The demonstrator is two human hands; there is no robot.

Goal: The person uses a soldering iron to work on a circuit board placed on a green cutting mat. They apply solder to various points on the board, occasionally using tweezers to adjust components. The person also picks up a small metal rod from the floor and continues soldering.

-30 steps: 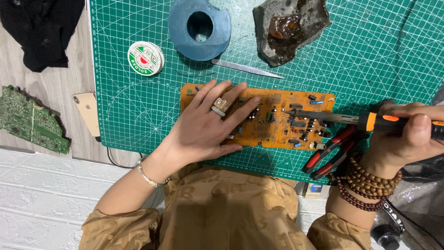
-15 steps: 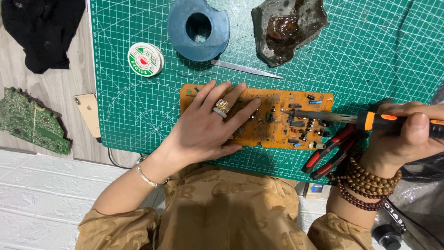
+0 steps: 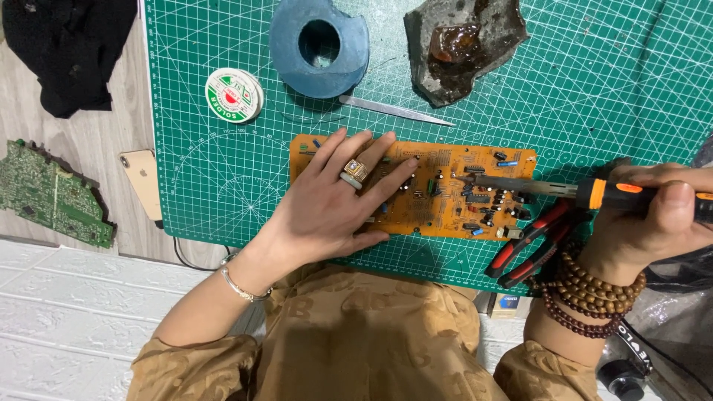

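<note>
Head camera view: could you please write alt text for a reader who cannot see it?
A person's left hand presses flat on an orange circuit board lying on a green cutting mat, while the right hand holds a soldering iron with its tip over the board. Red-handled pliers lie beside the board.

I see one head-worn view, looking straight down, close above my left hand [image 3: 334, 204] and right hand [image 3: 653, 223].
</note>
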